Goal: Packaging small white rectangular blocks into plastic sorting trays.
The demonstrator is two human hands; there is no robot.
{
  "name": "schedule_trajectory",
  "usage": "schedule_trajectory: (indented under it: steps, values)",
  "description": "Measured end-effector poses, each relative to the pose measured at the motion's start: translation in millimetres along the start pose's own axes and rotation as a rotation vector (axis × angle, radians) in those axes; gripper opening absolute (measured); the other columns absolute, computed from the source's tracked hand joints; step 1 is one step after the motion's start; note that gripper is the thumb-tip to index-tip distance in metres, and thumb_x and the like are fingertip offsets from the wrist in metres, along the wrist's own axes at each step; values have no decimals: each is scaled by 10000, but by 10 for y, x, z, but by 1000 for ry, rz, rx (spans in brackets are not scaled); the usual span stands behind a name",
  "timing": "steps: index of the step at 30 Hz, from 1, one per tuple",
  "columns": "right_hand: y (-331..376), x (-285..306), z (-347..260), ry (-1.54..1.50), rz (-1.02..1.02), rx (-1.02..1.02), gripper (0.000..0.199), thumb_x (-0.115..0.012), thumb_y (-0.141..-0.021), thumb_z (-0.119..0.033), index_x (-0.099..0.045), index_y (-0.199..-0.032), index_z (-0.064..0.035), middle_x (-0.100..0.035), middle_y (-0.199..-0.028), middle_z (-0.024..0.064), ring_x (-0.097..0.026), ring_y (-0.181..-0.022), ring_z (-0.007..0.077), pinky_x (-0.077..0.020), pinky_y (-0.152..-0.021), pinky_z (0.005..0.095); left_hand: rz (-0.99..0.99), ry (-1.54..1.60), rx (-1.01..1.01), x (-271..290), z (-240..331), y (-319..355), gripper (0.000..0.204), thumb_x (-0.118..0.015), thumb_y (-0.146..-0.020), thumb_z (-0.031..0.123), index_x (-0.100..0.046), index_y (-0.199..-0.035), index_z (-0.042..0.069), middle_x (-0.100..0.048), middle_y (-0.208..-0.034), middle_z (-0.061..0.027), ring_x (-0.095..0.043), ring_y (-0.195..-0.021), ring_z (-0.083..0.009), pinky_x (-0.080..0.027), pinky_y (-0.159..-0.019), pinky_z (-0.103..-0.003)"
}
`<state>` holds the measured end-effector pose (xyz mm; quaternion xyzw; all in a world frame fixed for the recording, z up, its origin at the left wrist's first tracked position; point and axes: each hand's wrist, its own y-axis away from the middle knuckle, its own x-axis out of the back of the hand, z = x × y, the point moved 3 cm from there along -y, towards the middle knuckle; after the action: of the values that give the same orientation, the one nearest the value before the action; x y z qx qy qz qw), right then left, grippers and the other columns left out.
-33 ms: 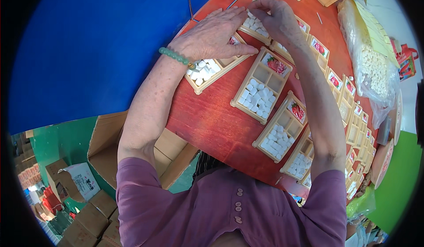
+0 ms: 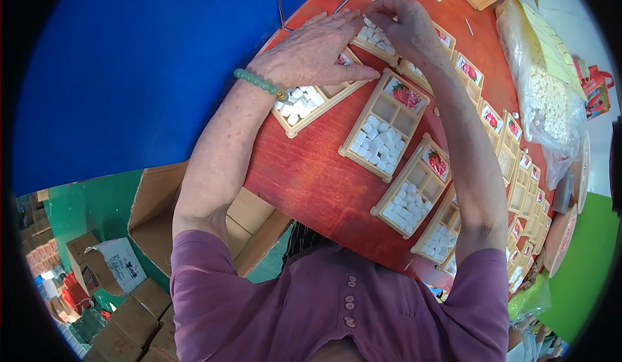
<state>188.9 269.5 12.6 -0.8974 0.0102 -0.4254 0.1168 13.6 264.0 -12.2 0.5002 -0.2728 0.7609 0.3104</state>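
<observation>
On the red table [image 2: 311, 181] my left hand [image 2: 317, 54], with a green bead bracelet at the wrist, lies flat, fingers stretched, over a shallow wooden tray [image 2: 304, 109] of small white pieces. My right hand [image 2: 405, 28] is just beyond it, its fingers bent down onto the far end of another wooden tray [image 2: 372, 38] of white pieces. Its fingertips are hidden, so I cannot tell whether it holds anything. Two more trays with white pieces and a red picture card [image 2: 385, 132] [image 2: 414, 190] lie nearer to me.
A long row of similar wooden trays [image 2: 518, 168] runs along the table's right side. A clear plastic bag of white pieces [image 2: 547, 96] lies at the far right. Open cardboard boxes [image 2: 155, 200] stand at my lower left, a blue surface [image 2: 129, 70] beyond them.
</observation>
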Motion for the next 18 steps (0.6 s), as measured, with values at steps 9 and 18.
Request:
schedule_trajectory:
  steps: [9,18]
  values:
    - [-31,-23,10,93,-34,-54,210,-634,-919,-164,-703,-1056,-19,-700,-868,72,-630,-789,131,-508,-737,320,40,3,-30,-32,-28,16,1056,-489,-813,790,-308,-1496,5,-288,-1552,-221,-223,-1467,-339,-198,-1208,-434]
    - [-112,-20,98,351,-32,29,204,-645,-877,-210,-712,-982,-48,-707,-865,150,-683,-793,285,-527,-765,393,49,-18,-38,-36,-18,6,1020,-520,-823,758,-306,-1503,28,-292,-1551,-217,-229,-1465,-339,-201,-1207,-443]
